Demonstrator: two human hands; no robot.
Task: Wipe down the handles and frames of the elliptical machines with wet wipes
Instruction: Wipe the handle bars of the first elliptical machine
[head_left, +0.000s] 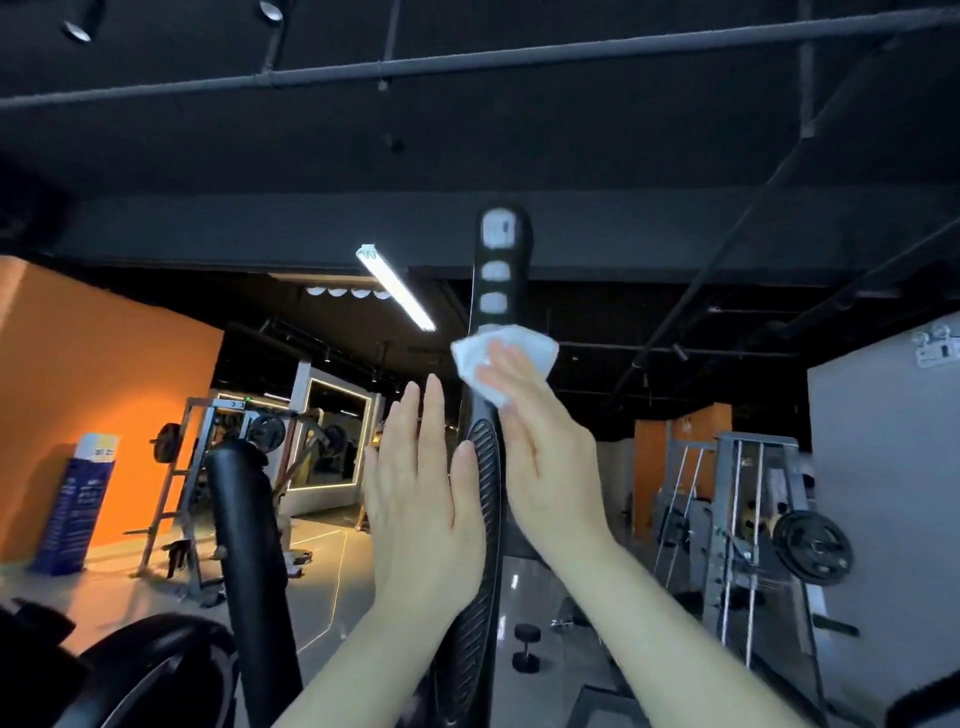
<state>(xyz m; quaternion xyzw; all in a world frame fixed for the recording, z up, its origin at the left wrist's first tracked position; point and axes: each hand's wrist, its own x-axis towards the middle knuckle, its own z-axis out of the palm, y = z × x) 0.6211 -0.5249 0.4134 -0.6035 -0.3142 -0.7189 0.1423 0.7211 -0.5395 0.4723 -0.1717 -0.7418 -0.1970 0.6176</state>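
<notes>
Right hand (540, 457) flat, pressing wipe (504, 358) on handle (485, 467); left hand (421, 488) open alongside.

Dim gym, bright ceiling tube light (396, 286), wide-angle distortion

The handle (485, 467) rises mid-view: left hand (421, 488) left of it, right hand (545, 457) and wipe (511, 348) right, second handle (244, 519) farther left, dumbbell (527, 647) behind.

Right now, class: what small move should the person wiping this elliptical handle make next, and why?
Probably slide the right hand and its wet wipe upward: the wipe sits just below the pale buttons on the handle, which the open left hand steadies.
</notes>
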